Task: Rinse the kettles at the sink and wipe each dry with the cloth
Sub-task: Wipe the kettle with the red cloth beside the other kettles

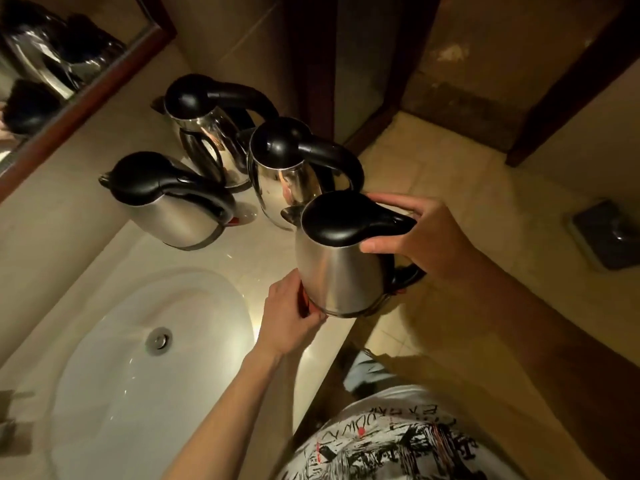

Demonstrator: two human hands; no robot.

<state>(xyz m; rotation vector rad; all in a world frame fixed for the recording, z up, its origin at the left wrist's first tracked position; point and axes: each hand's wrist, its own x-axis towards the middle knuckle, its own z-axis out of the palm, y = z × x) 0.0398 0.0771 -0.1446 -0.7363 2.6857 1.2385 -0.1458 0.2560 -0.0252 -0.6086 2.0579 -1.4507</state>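
Beige vanity counter (207, 268): right hand (426, 244) grips the steel kettle's (341, 271) handle, left hand (291, 315) cups its base at seven o'clock, probably steadying it.

Shirt (398, 441) print lettering illegible

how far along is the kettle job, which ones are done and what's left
Nothing shows for certain as done. Three kettles stand on the counter: the back kettle, the middle kettle and the left kettle; whether they are rinsed cannot be told. In hand: the front kettle, right hand at its handle, left hand at its base. The sink looks dry, and no cloth shows.
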